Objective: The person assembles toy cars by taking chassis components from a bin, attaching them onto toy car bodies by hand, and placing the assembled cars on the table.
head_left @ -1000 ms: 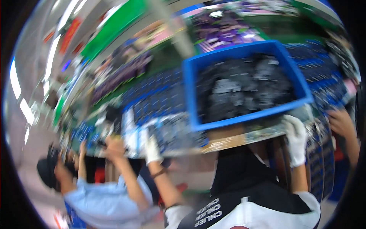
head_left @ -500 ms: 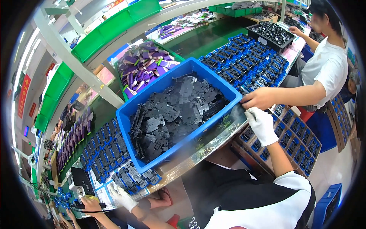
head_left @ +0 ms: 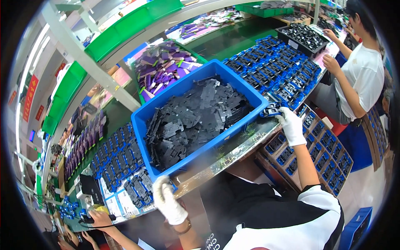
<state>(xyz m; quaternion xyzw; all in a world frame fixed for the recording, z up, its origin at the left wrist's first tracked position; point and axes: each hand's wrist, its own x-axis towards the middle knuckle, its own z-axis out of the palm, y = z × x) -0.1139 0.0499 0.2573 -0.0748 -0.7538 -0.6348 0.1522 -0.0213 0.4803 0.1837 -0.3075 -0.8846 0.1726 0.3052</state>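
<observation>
Blue bin (head_left: 183,89) of black flat parts (head_left: 191,118) on tabletop (head_left: 233,152), long axis diagonal between hands. Left hand (head_left: 168,202) grip closed on near-left corner. Right hand (head_left: 291,125) (gloved, like left) beside right corner, pinching small blue part (head_left: 271,110). Crowded assembly line around.

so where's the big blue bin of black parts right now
In the head view the blue bin sits mid-frame on the workbench edge, between the left hand and right hand, purple parts behind it.
</observation>
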